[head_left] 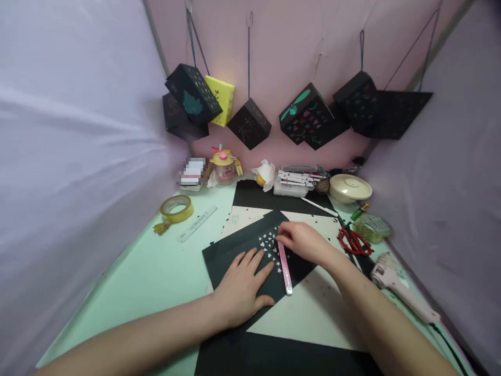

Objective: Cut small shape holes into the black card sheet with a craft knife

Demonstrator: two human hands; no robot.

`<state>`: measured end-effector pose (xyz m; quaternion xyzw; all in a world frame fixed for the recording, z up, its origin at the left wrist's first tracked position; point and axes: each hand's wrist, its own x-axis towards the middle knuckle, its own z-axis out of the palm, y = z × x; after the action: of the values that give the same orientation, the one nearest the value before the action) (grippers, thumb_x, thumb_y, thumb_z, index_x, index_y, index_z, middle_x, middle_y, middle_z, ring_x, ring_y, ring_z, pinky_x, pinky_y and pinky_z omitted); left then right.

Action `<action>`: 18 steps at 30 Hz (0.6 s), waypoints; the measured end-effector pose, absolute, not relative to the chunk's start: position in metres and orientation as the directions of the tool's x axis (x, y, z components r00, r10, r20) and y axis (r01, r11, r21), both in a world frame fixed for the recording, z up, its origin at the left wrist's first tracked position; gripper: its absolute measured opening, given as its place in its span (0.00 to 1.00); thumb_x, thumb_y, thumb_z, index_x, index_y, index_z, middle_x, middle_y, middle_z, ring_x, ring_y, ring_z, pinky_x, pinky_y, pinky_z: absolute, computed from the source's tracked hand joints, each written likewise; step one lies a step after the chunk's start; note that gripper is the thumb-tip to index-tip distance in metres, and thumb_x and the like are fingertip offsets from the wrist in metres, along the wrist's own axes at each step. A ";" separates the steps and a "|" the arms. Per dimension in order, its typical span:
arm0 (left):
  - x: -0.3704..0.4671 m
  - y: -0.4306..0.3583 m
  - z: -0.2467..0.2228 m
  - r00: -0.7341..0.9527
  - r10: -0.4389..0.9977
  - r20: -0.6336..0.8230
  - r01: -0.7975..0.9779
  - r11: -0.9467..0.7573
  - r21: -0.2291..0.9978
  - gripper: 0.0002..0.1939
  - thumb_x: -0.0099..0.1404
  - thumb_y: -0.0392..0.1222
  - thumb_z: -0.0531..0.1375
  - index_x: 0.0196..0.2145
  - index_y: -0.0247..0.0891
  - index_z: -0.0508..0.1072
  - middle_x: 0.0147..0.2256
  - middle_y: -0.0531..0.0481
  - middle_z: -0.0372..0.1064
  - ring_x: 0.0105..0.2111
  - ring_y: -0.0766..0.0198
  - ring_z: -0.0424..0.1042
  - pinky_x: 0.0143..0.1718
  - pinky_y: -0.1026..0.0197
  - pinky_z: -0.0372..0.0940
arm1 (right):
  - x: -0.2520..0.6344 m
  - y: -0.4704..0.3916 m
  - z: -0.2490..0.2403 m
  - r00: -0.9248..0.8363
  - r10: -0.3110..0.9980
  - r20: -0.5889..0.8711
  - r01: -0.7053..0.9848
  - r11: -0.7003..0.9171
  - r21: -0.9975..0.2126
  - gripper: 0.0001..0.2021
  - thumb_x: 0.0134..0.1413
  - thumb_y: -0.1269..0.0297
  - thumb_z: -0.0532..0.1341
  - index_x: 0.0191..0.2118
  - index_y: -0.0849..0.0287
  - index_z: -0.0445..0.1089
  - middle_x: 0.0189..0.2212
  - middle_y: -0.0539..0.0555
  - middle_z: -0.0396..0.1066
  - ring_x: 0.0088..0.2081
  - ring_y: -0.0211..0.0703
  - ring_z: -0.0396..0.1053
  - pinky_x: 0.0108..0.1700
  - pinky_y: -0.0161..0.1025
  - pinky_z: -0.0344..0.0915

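A black card sheet (230, 256) lies at a slant on the white paper, with a cluster of small star and heart cut-outs (269, 245) showing white. My left hand (245, 284) rests flat on the card's lower part, fingers spread, just left of the cut-outs. At the card's right side, my right hand (299, 240) has its fingers pinched round the far end of a pink utility knife (285, 269). The knife's body points back toward me over the card's edge. Its blade, if out, is hidden by my fingertips.
Left lie a tape roll (177, 209) and a clear ruler (198, 224). Red-handled scissors (355, 242) and a glue gun (403, 295) are on the right. Markers (299, 178), a jar (224, 169) and a lidded bowl (349, 189) stand behind. Black boxes (250, 124) hang above.
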<state>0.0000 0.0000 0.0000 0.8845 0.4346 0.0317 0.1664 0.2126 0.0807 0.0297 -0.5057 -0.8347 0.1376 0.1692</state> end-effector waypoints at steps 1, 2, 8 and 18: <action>-0.001 0.003 0.000 0.644 0.761 -0.085 0.739 -0.588 0.329 0.38 0.59 0.62 0.56 0.62 0.44 0.57 0.65 0.35 0.44 0.64 0.39 0.42 0.60 0.36 0.43 | 0.213 0.071 0.029 -0.404 0.912 0.066 0.845 0.400 -0.354 0.09 0.54 0.57 0.61 0.28 0.54 0.69 0.23 0.52 0.72 0.25 0.44 0.68 0.27 0.37 0.57; -0.002 0.006 0.000 0.667 0.741 -0.072 0.716 -0.612 0.336 0.38 0.59 0.62 0.57 0.62 0.44 0.56 0.65 0.35 0.44 0.64 0.40 0.42 0.61 0.36 0.42 | 0.212 0.062 0.026 -0.372 0.928 0.026 0.879 0.362 -0.311 0.11 0.51 0.53 0.63 0.28 0.54 0.68 0.22 0.53 0.71 0.24 0.44 0.68 0.26 0.37 0.55; -0.010 0.029 -0.001 0.790 0.613 -0.009 0.573 -0.732 0.369 0.37 0.59 0.61 0.57 0.62 0.42 0.57 0.64 0.35 0.46 0.64 0.42 0.43 0.61 0.37 0.43 | 0.212 0.026 0.010 -0.234 0.972 -0.024 0.905 0.208 -0.371 0.17 0.47 0.69 0.60 0.46 0.56 0.63 0.24 0.52 0.70 0.24 0.46 0.67 0.24 0.36 0.53; -0.010 0.042 0.008 0.802 0.597 0.032 0.568 -0.778 0.268 0.30 0.63 0.60 0.54 0.56 0.39 0.64 0.62 0.38 0.52 0.63 0.45 0.48 0.61 0.41 0.46 | 0.246 0.039 0.009 -0.023 1.000 0.018 -0.003 0.018 -1.000 0.16 0.52 0.63 0.59 0.48 0.53 0.68 0.27 0.49 0.69 0.25 0.38 0.66 0.27 0.35 0.62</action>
<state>-0.0104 0.0423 0.0081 0.9411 0.3094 0.0576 0.1234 0.2459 0.0389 0.0088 -0.4889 -0.5095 0.5020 0.4993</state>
